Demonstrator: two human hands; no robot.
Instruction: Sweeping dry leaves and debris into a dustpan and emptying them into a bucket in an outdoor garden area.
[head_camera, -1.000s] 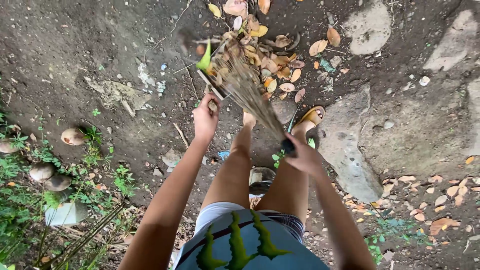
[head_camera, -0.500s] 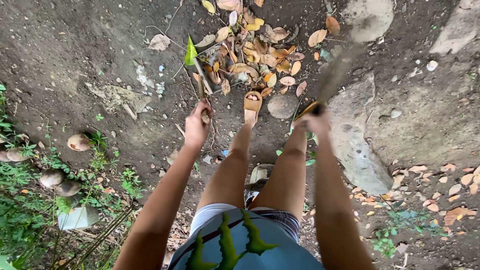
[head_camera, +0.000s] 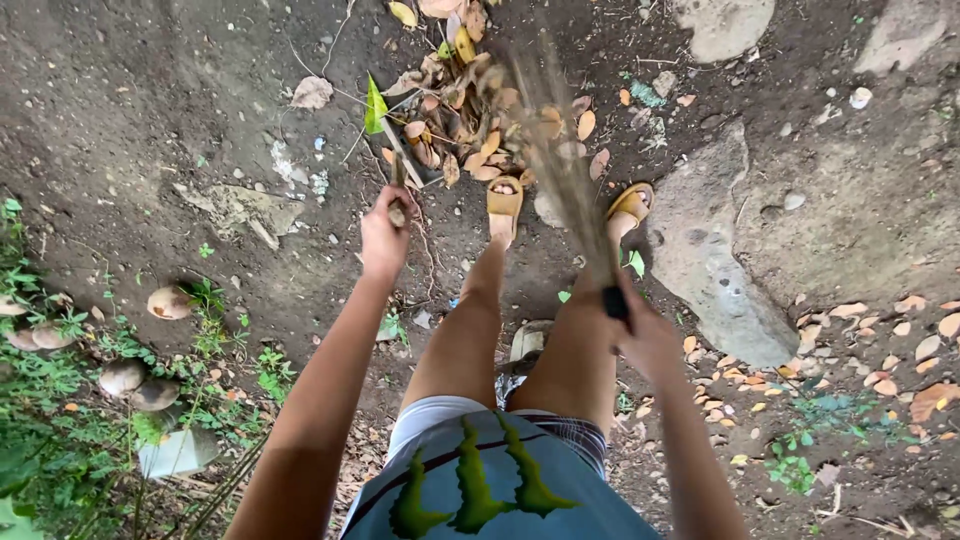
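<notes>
Your right hand (head_camera: 640, 325) is clenched around the dark bound end of a stick broom (head_camera: 560, 170), whose bristles blur as they sweep across the pile of dry leaves (head_camera: 470, 120) just ahead of your sandalled feet (head_camera: 505, 200). Your left hand (head_camera: 385, 230) grips the handle of a flat dustpan (head_camera: 405, 160), which is tilted with its edge set against the near side of the pile and a green leaf (head_camera: 376, 105) at its far corner. To do this well, I judge you should keep the dustpan's lip pressed flat to the bare soil so leaves cannot slide beneath it, and use short, low strokes aimed straight at its mouth. Strays lie to the right near the grey rock (head_camera: 720, 280); gather them inward. Keep your toes clear of the bristles.
</notes>
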